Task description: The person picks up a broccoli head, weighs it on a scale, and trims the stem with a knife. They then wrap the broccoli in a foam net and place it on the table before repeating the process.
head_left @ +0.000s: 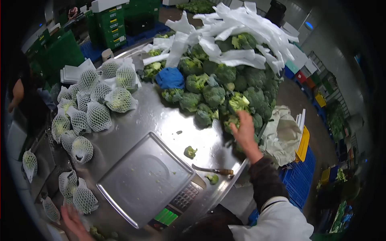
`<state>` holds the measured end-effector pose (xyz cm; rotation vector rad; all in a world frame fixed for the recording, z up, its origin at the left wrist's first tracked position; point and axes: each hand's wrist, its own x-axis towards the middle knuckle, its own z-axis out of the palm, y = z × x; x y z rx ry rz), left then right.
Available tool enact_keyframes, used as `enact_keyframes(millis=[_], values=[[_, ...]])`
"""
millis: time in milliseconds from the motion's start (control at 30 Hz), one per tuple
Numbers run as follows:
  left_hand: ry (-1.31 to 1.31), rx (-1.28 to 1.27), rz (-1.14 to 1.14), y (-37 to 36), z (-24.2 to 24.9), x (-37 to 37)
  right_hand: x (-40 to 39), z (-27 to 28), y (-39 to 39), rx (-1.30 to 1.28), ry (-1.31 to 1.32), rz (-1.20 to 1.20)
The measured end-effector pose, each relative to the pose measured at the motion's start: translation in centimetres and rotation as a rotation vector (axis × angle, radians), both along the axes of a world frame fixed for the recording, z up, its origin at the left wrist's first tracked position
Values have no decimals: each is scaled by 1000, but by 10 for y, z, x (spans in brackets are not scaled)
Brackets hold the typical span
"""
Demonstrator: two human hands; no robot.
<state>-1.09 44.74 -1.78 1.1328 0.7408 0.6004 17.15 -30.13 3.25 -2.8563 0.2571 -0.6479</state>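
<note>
My right hand (246,134) reaches to the front of a large heap of broccoli (217,94), thumb and fingers apart, with the fingertips right at a pale-stemmed broccoli head (239,102). My left hand (72,221) is low at the left, somewhat blurred, its fingers stretched out beside broccoli heads in white foam nets (83,197). A weighing scale (146,176) with a bare metal pan stands between my hands. Next to it lie a curved knife with a wooden handle (213,170) and a small broccoli floret (190,152).
More netted broccoli (98,115) covers the left of the steel table (140,116). White foam nets (241,24) and a blue cloth-like bundle (170,78) lie on the heap. Green crates (110,30) stand behind; a blue crate (299,176) is at the right. Another person (24,94) stands at the left.
</note>
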Motion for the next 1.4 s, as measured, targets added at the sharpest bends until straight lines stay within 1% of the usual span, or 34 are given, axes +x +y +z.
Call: enact_keyframes(millis=[67, 100, 133, 200, 233, 267, 333, 367, 400, 433, 467, 533, 567, 633, 667, 700, 733, 767, 800, 867, 900, 933, 967, 1000, 1033, 1067, 1100, 1167, 1200, 1233, 1267, 1333, 1367, 1400], values=[[117, 6, -56, -73, 4, -23, -19, 4, -36, -192, 114, -134], [195, 19, -67, -111, 8, -29, -32, -5, -51, -225, 184, -185], [208, 51, -65, -157, 20, -30, -45, -13, -55, -215, 203, -178], [201, 62, -165, -227, 28, -27, -72, -28, -60, -20, 557, -251], [131, 21, -273, -257, 29, -24, -81, -49, -71, 89, 452, -176], [131, 5, -345, -297, 39, -15, -84, -47, -77, 92, 458, -163], [79, 2, -585, -360, 44, -2, -87, -42, -87, 248, 333, -51], [80, -19, -707, -388, 47, 4, -86, -43, -96, 407, 300, -17], [38, -67, -822, -410, 48, 9, -88, -42, -98, 408, 298, -5], [11, -119, -906, -431, 52, 13, -91, -36, -98, 448, 292, 79], [0, -114, -895, -443, 55, 17, -91, -26, -98, 486, 287, 165], [-25, 100, -1113, -463, 62, 23, -93, 23, -64, 552, 341, 369], [-28, 105, -1106, -476, 78, 30, -90, 40, -46, 617, 361, 468], [-254, 1243, -1045, -500, 118, 52, -80, 65, -4, 609, 435, 708], [-259, 1251, -1038, -502, 120, 60, -73, 75, 20, 552, 425, 856], [-260, 1336, -982, -502, 119, 67, -66, 89, 48, 584, 440, 973], [-258, 1420, -922, -500, 116, 72, -58, 92, 73, 562, 335, 1124], [-162, 1355, -739, -492, 109, 73, -55, 98, 93, 615, 290, 1179], [-155, 1275, -635, -479, 113, 73, -46, 96, 102, 616, 279, 1187], [-93, 1181, -444, -445, 109, 67, -21, 84, 113, 866, 253, 1290], [-41, 1163, -344, -426, 99, 64, 2, 70, 106, 733, 67, 1205], [-35, 1169, -331, -412, 87, 63, 28, 61, 92, 598, -108, 1116], [-13, 1101, -172, -400, 73, 60, 53, 66, 72, 635, -129, 974], [13, 1025, -6, -390, 59, 58, 85, 53, 45, 310, -328, 800], [93, 1057, 51, -381, 49, 54, 107, 64, 19, 113, -504, 703], [135, 1023, 31, -373, 34, 52, 129, 62, -8, 18, -550, 567], [198, 990, 15, -365, 25, 45, 141, 72, -35, -206, -406, 420], [105, 777, -87, -367, 35, 41, 166, 79, -78, -474, -221, 306], [188, 888, -119, -366, 40, 37, 174, 82, -90, -600, -145, 256], [264, 992, -160, -367, 44, 32, 173, 89, -93, -638, 17, 201], [316, 985, -125, -368, 48, 27, 198, 70, -122, -684, 4, 234], [253, 1001, -226, -371, 62, 26, 203, 66, -140, -596, -69, 393], [267, 999, -208, -376, 67, 23, 173, 86, -114, -550, -121, 439], [252, 1084, -109, -381, 72, 20, 140, 103, -87, -500, -167, 490]])
